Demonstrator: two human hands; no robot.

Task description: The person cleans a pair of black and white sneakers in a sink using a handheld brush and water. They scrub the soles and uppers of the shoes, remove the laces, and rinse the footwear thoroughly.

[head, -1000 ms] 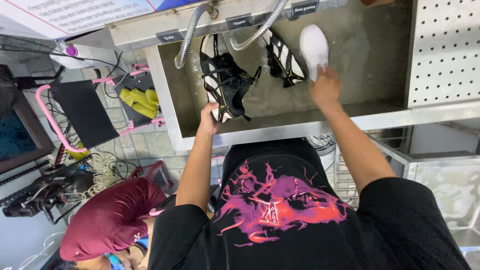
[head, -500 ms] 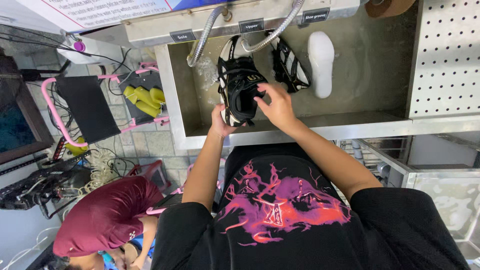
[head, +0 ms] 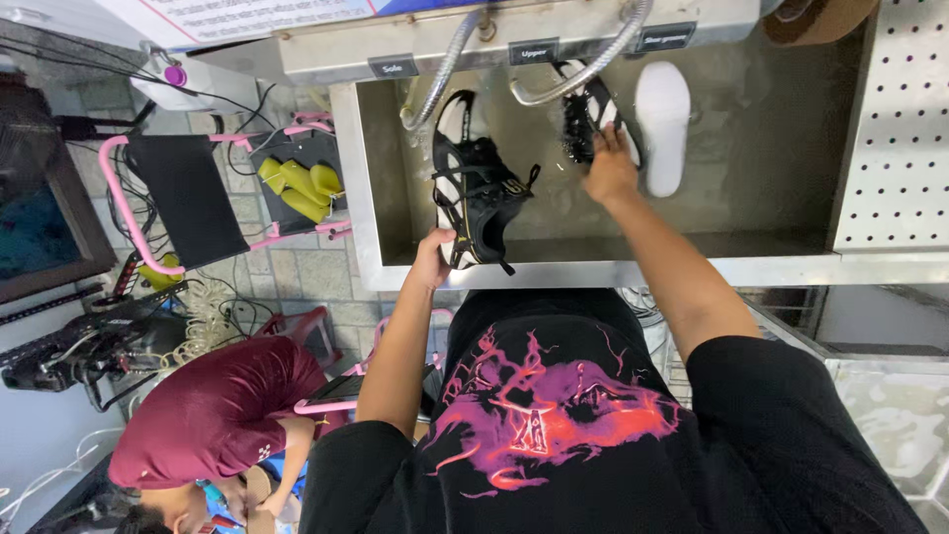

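A steel sink [head: 791, 262] is filling the upper middle and right of the frame, its front rim running across the centre. To its right a perforated metal panel [head: 895, 148] is standing in the upper right corner. In the lower left of the frame a person in a maroon shirt [head: 213, 415] is crouching on the tiled floor, apart from the sink. Above that person, in the upper left, a pink-framed rack [head: 129, 213] is carrying a black panel, and yellow gloves [head: 297, 183] are lying in a dark tray beside it.

Inside the sink, a black and white sneaker [head: 474, 193] is standing on end against the left part of the basin, sole side to the left. The left hand [head: 432, 259] is gripping its lower end at the front rim, fingers closed around the heel. Two flexible metal hoses [head: 440, 74] are hanging down from the top edge over the basin.

Right of centre, a second black and white shoe [head: 591, 114] is lying in the basin. The right hand [head: 611, 170] is closing on a dark brush [head: 575, 138] and pressing it against that shoe. Just right of the hand, a white insole [head: 660, 124] is lying flat on the basin floor.
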